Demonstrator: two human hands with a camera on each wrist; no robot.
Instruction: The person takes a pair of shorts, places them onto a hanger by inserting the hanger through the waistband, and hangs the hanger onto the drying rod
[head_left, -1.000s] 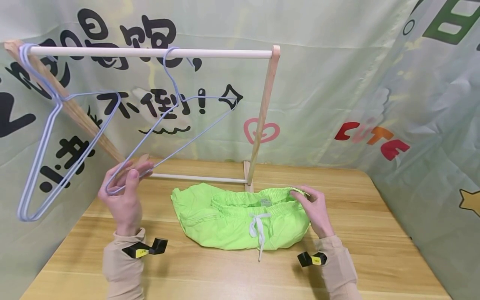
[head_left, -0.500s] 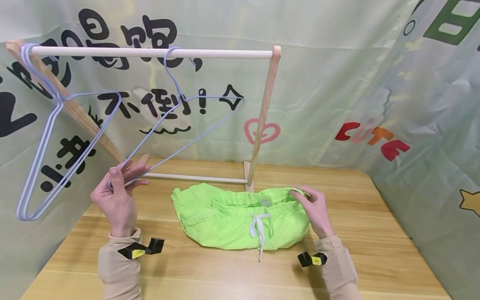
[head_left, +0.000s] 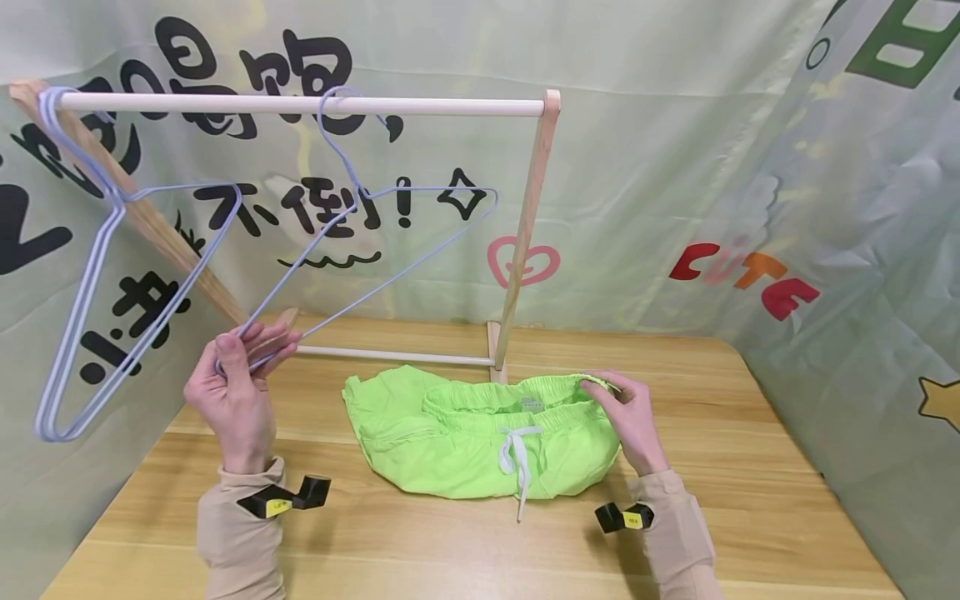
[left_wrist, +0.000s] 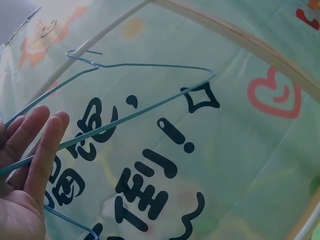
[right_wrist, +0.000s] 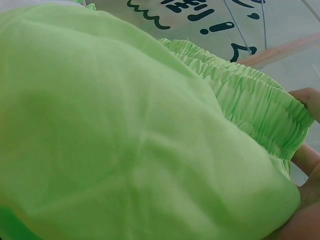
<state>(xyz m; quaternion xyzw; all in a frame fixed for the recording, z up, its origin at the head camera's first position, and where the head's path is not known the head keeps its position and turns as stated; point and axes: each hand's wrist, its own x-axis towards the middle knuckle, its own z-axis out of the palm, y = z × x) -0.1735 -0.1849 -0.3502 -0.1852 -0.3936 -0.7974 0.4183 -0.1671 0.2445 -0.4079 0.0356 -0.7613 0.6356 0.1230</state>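
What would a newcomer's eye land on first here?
Probably the neon-green drawstring garment on the wooden table, its waistband gripped at one end by the right hand. Next, perhaps, the pale blue hanger hooked over the white rack bar, its near corner held in the left hand.

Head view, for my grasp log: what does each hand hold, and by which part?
Left hand: a blue wire hanger, by its near corner. Right hand: lime-green drawstring shorts, by the waistband.

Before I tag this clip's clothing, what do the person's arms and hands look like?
The left sleeve and right sleeve are beige, long and wrinkled. Each carries a black, angular device with a yellow label, its print too small to read. The left hand and right hand are bare.
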